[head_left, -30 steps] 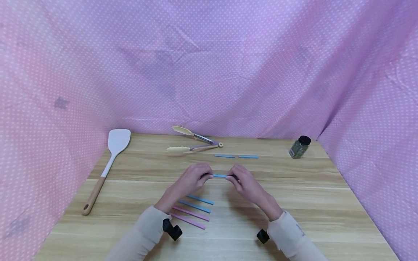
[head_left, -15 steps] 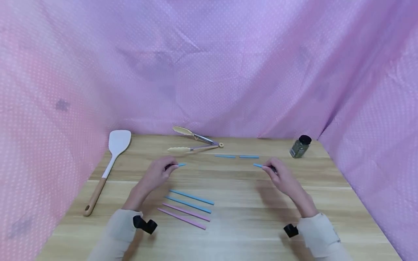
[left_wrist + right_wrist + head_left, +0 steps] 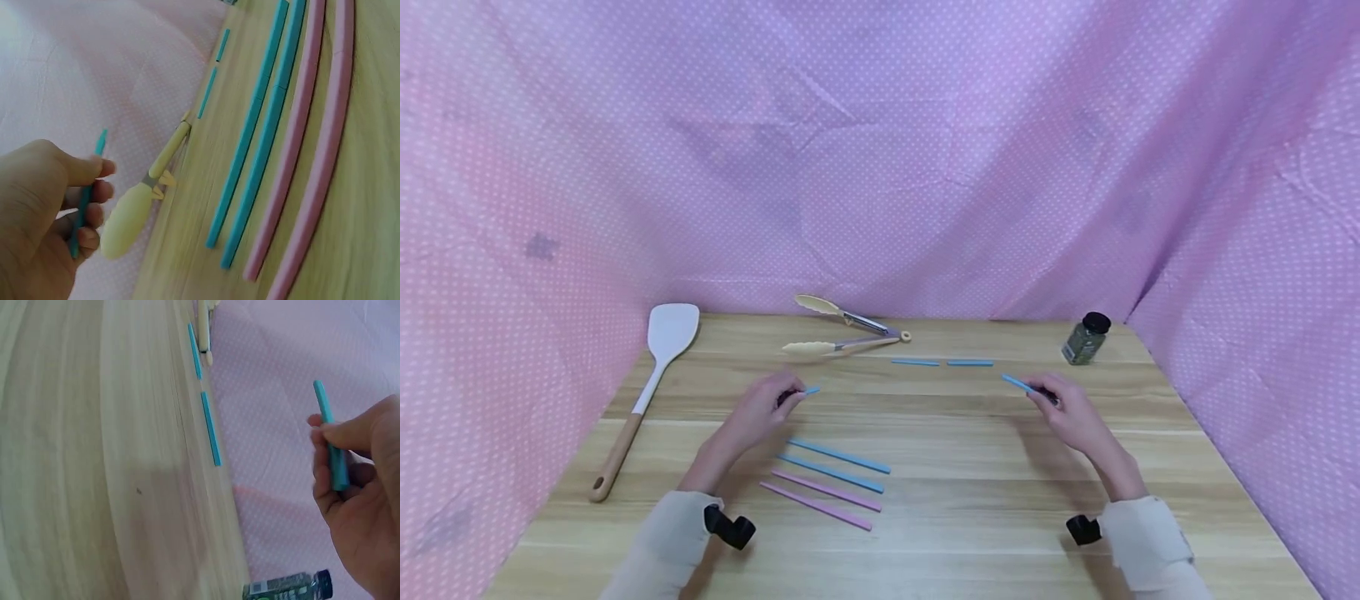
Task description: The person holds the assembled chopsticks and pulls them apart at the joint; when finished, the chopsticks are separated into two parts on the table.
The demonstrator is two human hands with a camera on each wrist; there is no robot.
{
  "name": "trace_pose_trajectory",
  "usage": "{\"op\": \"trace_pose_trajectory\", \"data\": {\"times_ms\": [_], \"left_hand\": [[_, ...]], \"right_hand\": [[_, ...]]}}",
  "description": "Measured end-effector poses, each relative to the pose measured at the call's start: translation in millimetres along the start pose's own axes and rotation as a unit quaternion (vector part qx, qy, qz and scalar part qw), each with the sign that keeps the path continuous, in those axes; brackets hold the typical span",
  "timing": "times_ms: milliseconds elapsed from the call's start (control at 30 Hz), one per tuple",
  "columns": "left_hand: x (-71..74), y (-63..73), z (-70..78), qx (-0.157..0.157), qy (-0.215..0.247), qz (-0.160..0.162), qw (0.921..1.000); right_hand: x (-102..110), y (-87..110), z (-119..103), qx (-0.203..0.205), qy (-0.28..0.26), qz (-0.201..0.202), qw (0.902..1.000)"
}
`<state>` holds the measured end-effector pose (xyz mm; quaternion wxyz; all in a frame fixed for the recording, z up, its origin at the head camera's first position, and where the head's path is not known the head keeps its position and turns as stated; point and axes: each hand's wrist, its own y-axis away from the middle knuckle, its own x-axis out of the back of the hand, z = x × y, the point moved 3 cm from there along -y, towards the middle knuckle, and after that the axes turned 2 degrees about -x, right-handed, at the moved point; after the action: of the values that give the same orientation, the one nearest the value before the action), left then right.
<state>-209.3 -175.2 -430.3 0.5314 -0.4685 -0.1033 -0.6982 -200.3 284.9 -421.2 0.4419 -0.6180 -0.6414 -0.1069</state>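
Note:
Above the wooden table, my left hand (image 3: 763, 410) pinches a short, thin blue chopstick piece (image 3: 80, 220) that narrows toward one end. My right hand (image 3: 1070, 412) grips a thicker blue chopstick piece (image 3: 330, 437) between thumb and curled fingers. The hands are wide apart. Two more blue chopstick pieces, a left one (image 3: 915, 362) and a right one (image 3: 970, 363), lie end to end toward the back with a small gap between them. In front of my left hand's side lie two long blue chopsticks (image 3: 838, 456) and two pink chopsticks (image 3: 826, 490), side by side.
A white spatula (image 3: 673, 333) with a wooden handle lies along the left edge. Cream-tipped tongs (image 3: 850, 343) lie spread at the back. A black-lidded jar (image 3: 1084, 343) stands at the back right. Pink dotted cloth (image 3: 880, 183) walls the table's back and sides.
Both hands were together on one blue chopstick; they have drawn apart to left and right, each with a separate piece. The right hand has since moved slightly further right.

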Motion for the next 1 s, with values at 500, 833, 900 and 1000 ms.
{"op": "trace_pose_trajectory", "data": {"times_ms": [500,833,900,1000], "left_hand": [[-54.2,-49.0,10.1,0.09,0.043,-0.092,0.9907],[-94.1,-91.8,14.2,0.063,0.052,-0.066,0.9945],[-100.4,-98.4,15.1,0.061,0.048,-0.061,0.9951],[-110.2,-106.3,15.5,0.058,0.055,-0.06,0.995]], "right_hand": [[-14.9,-14.1,40.3,-0.101,0.025,-0.039,0.9938],[-39.9,-35.6,48.1,-0.089,0.029,-0.062,0.9937],[-44.9,-40.8,47.9,-0.086,0.021,-0.07,0.9936],[-52.7,-48.0,47.5,-0.087,0.007,-0.085,0.9926]]}}
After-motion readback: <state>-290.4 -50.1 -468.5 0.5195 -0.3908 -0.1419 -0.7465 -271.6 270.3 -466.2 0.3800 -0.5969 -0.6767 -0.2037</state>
